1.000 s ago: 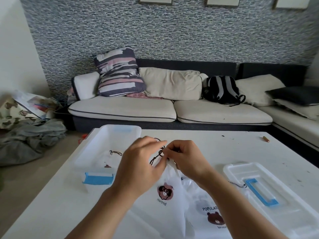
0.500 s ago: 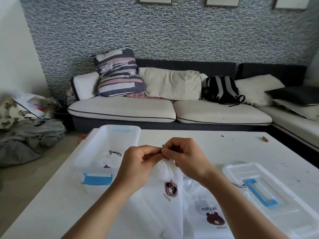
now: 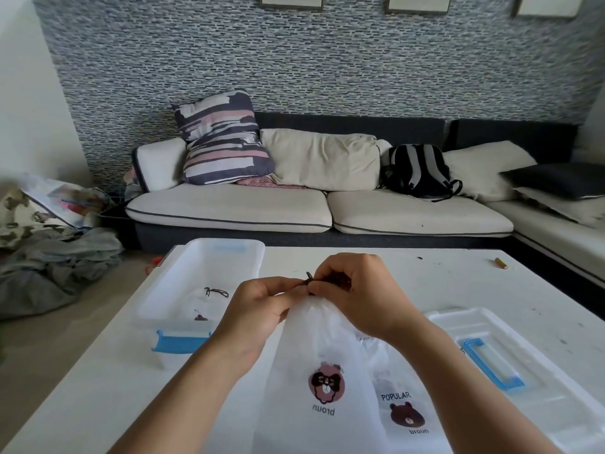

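A white drawstring pouch with a brown bear print hangs from my two hands above the white table. My left hand pinches the dark drawstring at the pouch's gathered mouth. My right hand grips the same cord and the pouch top from the right, fingers curled. A second bear-print pouch marked POPULAR lies flat on the table beneath. A clear plastic box with a blue latch stands to the left and holds another tied pouch.
The box's clear lid with a blue handle lies at the right of the table. A small brown object lies near the far right edge. Beyond the table is a sofa with cushions and a backpack. Clothes lie on the floor at left.
The drawstring loops that showed between my hands have been drawn in, and the pouch mouth is now gathered tight. Both hands have stayed close together above the table.
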A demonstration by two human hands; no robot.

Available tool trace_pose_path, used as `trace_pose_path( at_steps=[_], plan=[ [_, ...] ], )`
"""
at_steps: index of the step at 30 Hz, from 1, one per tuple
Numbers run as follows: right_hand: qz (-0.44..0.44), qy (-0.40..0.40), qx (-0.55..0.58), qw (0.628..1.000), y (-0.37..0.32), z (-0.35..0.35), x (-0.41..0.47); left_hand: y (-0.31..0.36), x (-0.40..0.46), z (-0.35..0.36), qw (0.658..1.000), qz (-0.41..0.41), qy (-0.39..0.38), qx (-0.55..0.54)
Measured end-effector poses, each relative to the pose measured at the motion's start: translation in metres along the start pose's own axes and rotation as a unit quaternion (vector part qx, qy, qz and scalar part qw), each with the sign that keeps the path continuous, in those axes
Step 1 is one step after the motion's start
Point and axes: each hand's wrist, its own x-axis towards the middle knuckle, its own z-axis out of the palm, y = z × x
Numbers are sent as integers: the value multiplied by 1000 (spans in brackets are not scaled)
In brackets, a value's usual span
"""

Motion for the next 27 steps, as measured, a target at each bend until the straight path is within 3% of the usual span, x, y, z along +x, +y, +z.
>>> trace_pose_path(
  at_steps=[5, 11, 14, 19, 24, 27],
  plan=[
    [9, -2, 43, 999, 1, -1, -1, 1, 2, -4, 991, -71, -36, -111],
    [66, -35, 204, 976, 4, 0, 0, 6, -4, -2, 958, -165, -96, -213],
    [58, -37, 133, 989, 7, 5, -1, 4, -3, -2, 957, -181, -99, -203],
    [41, -30, 71, 996, 11, 10, -3, 2, -7, 4, 997, -54, -48, 7],
    [53, -29, 99, 993, 10, 7, -4, 1, -4, -2, 992, 59, 23, 112],
    [55, -28, 96, 993, 10, 7, -4, 1, -4, -4, 984, 91, 28, 149]
  ],
)
